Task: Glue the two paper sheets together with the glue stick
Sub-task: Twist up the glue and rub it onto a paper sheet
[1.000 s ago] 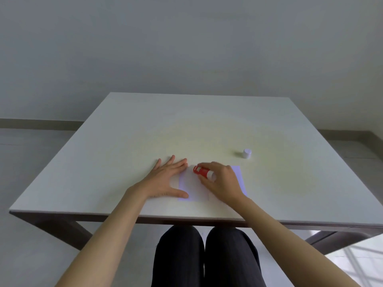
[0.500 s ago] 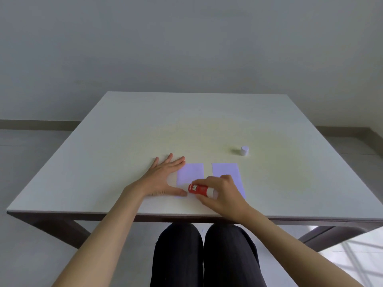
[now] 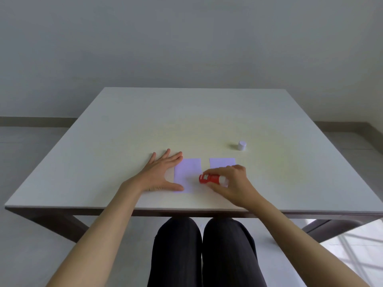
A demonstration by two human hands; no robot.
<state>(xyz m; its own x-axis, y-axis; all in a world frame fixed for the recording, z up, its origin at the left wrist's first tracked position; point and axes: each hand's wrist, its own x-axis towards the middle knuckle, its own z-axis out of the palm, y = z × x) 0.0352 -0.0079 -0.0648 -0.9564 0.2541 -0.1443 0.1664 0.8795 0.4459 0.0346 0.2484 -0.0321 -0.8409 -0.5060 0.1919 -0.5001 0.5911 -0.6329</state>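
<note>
Left hand (image 3: 160,176) lay flat, fingers spread, pinning the left paper sheet (image 3: 187,175) so it wouldn't slide. Right hand (image 3: 234,184) pinched the red glue stick (image 3: 211,179), held sideways at that sheet's right edge. Second sheet (image 3: 222,162) lay beside, apart. Small white cap (image 3: 241,146) stood farther right on the smooth table (image 3: 124,131).

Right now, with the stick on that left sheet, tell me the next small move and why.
Probably draw the glue stick on across the left sheet. The right hand has its grip on the stick, whose end sits at that sheet's right edge. The left hand pins the sheet's left side flat. The right sheet lies apart, not yet joined, and the cap is off.
</note>
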